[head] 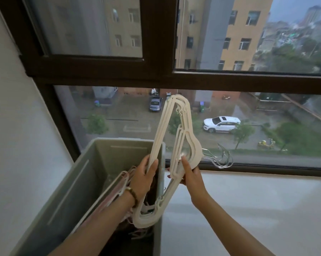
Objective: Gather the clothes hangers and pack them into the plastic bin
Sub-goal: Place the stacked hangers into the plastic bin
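Note:
A stack of cream plastic clothes hangers point(174, 130) stands on end over the right rim of the grey plastic bin point(93, 174). My left hand point(144, 177) grips the stack's straight bottom bar. My right hand point(190, 174) holds the stack at its neck, thumb up against the shoulder. The metal hooks point(221, 159) stick out to the right past that hand. The stack's lower corner dips into the bin. More hangers, pinkish and white point(119, 183), lie inside the bin, partly hidden behind my left forearm.
The bin stands in the corner between a white wall point(17, 126) on the left and a dark-framed window point(156, 74). A white sill surface point(248, 200) stretches to the right of the bin below the glass.

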`<state>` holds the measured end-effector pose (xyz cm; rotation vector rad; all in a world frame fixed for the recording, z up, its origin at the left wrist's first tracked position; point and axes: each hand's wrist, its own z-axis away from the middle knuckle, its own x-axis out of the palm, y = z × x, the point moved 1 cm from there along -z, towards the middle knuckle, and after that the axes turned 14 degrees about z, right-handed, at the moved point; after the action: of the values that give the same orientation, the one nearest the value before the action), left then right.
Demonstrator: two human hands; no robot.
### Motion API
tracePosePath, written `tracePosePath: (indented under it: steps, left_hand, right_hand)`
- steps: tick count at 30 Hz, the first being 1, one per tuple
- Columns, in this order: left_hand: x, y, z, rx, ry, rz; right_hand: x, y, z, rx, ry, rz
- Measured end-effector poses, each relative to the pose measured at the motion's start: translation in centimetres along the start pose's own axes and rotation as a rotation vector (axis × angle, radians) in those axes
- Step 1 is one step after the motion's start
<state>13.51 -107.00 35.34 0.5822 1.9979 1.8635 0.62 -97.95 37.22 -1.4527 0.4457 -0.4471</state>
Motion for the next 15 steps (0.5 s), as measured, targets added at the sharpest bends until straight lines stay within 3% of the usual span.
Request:
tracePosePath:
  steps: [7,15]
  left_hand:
    - [-13.1,-1.4,2.4,-0.033,0.038,-0.166]
    - [-18.8,-4.6,2.5,-0.188,0.066,-0.220]
  right_hand:
    - [9.9,3.3,2.5,0.191,-0.234,0.090]
    - [14.2,8.2,2.3,0.339,-0.363,0.089]
